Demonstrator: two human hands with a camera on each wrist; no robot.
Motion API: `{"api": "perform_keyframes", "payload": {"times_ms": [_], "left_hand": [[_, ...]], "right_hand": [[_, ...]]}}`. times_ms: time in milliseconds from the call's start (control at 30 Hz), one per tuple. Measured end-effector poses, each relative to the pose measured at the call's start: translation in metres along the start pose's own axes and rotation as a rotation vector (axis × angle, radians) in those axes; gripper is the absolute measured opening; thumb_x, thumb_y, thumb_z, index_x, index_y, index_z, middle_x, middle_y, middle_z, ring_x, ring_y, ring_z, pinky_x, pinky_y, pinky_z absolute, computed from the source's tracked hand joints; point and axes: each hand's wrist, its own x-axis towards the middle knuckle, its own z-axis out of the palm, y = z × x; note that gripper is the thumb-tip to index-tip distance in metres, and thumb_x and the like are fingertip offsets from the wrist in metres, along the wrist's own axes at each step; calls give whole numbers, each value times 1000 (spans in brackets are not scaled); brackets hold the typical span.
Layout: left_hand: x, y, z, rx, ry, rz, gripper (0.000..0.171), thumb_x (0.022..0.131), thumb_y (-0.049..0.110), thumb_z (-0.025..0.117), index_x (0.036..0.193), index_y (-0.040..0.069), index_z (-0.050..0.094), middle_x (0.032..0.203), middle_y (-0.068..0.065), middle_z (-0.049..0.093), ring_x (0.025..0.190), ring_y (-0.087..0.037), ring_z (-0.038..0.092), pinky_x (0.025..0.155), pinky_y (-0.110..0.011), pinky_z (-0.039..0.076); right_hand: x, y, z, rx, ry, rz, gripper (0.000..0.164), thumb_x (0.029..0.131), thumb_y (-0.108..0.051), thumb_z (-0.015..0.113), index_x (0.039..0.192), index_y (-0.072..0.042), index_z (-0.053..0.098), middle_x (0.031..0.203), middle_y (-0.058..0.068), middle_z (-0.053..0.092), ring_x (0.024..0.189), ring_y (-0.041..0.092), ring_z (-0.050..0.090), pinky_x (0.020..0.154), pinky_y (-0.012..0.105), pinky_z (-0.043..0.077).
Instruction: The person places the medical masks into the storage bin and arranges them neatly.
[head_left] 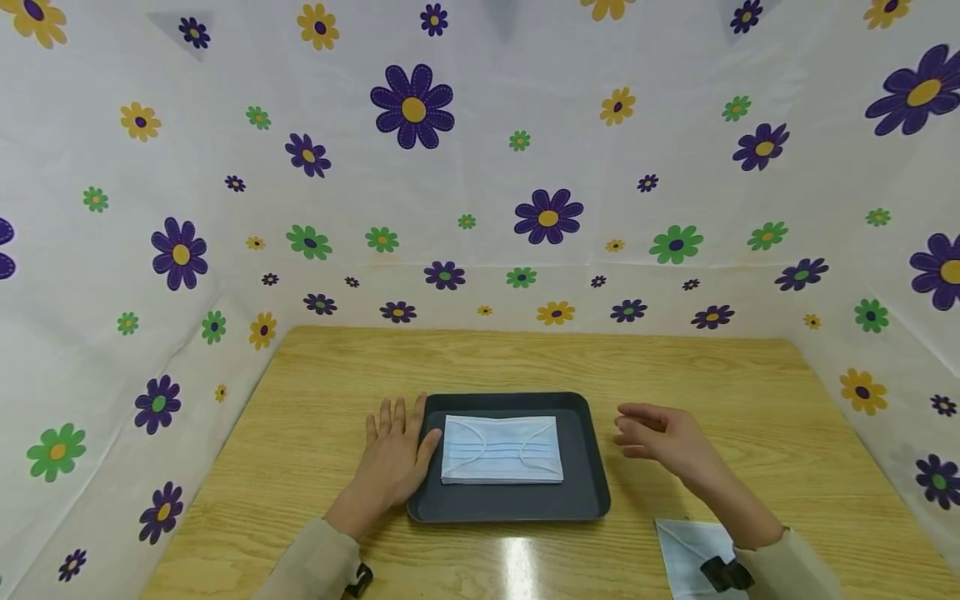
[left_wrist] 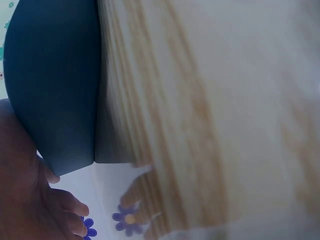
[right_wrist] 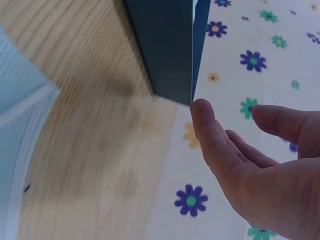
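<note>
A dark grey tray (head_left: pixel 510 505) lies on the table, holding a stack of light blue face masks (head_left: pixel 502 467) with white ear loops on top. Along the tray's left rim rests my left hand (head_left: pixel 392 462), fingers spread and straight, thumb at the rim. In the left wrist view, that hand (left_wrist: pixel 25 195) is partly cut off beside the tray's side (left_wrist: pixel 55 80). To the right of the tray, my right hand (head_left: pixel 667 440) hovers with loosely bent fingers and nothing in them. A separate face mask (head_left: pixel 684 554) lies below the right forearm, partly covered by it.
The wooden table (head_left: pixel 360 358) has a light, shiny grain. A white flowered cloth (head_left: pixel 480 167) encloses the back and both sides. Black wrist mounts (head_left: pixel 726 575) sit at both cuffs.
</note>
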Motion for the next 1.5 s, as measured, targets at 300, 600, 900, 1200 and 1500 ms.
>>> {"api": "perform_keyframes", "payload": {"times_ms": [300,600,900,1200,1500], "left_hand": [[0,0,-1,0,-5,-4,70,114,51,32,170,11,17,169,-35,22,160,-55,11,126,-75,8],[-1,0,-1,-7,3,-2,70,114,51,33,170,10,19,169,-35,23,160,-55,12,126,-75,9],[-4,4,-3,-17,12,4,70,114,49,35,169,8,23,167,-37,25,159,-57,14,125,-76,10],[-2,2,-3,12,4,0,70,114,50,34,170,10,20,168,-36,24,159,-57,14,125,-75,11],[-1,0,-1,5,4,2,70,114,51,33,170,11,19,168,-35,24,159,-56,13,125,-75,9]], "right_hand": [[-23,20,-35,32,49,59,63,110,-25,58,152,18,39,153,39,47,104,11,77,89,34,64],[-46,42,-63,-7,108,142,65,111,-28,58,153,18,38,150,34,54,100,6,77,88,32,64],[-64,63,-85,44,141,216,71,110,-29,60,155,19,32,131,1,71,97,1,75,88,30,64],[-79,70,-103,36,182,344,80,109,-36,60,158,18,26,119,-4,77,93,-2,74,87,29,63],[-90,81,-114,-78,200,406,79,109,-37,59,154,22,30,121,15,77,89,1,74,84,29,64]]}}
